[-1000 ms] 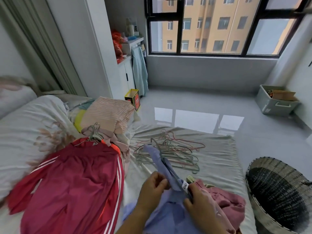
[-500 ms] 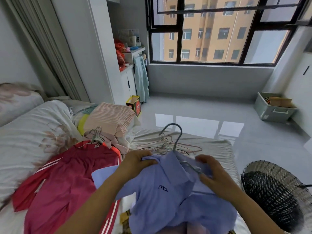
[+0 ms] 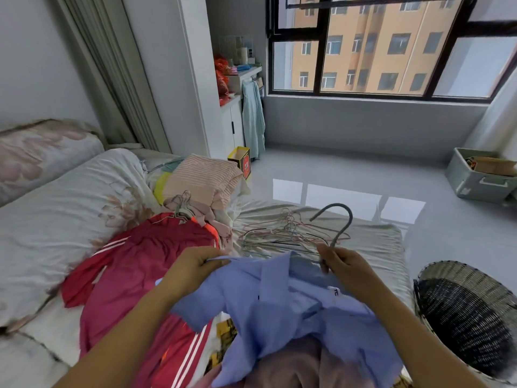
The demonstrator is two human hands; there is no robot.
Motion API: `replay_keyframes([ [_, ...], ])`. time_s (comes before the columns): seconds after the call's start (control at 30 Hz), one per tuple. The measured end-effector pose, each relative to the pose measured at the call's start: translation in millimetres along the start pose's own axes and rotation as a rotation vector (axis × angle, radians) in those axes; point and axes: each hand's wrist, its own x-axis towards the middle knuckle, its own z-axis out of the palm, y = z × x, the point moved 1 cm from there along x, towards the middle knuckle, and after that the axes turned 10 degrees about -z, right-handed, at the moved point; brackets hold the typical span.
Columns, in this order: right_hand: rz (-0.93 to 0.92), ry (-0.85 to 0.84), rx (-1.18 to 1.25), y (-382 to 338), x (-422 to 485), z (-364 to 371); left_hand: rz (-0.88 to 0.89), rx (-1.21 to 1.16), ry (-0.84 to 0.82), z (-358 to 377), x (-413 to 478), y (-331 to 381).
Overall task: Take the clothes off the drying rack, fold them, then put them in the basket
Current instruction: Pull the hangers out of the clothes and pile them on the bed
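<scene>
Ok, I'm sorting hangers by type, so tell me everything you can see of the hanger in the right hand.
The hanger is grey-blue and thicker than the wire hangers heaped on the bed behind it. It looks plastic or coated. Its rounded hook stands up, with the open end pointing left. The right hand pinches the neck just below the hook. A bit of one shoulder shows at the collar of the blue shirt. The rest is hidden inside.

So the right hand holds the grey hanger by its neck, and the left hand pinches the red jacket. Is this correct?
Not quite. The head view shows the left hand pinching the blue shirt, not the red jacket, which lies on the bed. The right hand does hold the grey hanger by its neck.
</scene>
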Motion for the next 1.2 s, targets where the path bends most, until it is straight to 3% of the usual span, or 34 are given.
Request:
replay_keyframes([
  [0.1,0.01,-0.054,-0.18,-14.6,-10.2,6.4,-0.02,0.02,0.047,-8.5,-18.9,-21.9],
  [0.23,0.039,-0.087,-0.146,-44.0,-18.6,38.5,-0.086,0.109,-0.011,-24.8,-45.4,-51.0],
  [0.37,-0.04,-0.133,-0.144,-87.2,-31.6,92.4,0.002,0.128,-0.082,-29.3,-84.2,-43.1],
  [0.53,-0.144,-0.158,-0.148,-135.7,-57.8,150.5,0.069,0.171,0.133,-26.5,-128.7,-15.7],
  [0.67,-0.246,-0.171,-0.14,-153.9,-82.7,163.1,0.047,-0.039,0.115,-45.6,-144.8,-20.7],
  [0.83,-0.19,-0.074,-0.562,-110.2,-125.5,130.9,-0.084,-0.207,0.256,-91.5,-155.3,-44.8],
  [1.0,-0.144,0.116,-0.148,-97.5,-151.9,121.6,-0.098,-0.281,0.263,-115.1,-167.6,-54.6],
  [1.2,0.131,0.071,0.18,-113.9,-145.2,108.3,-0.166,-0.366,0.174,-136.1,-177.1,-69.6],
])
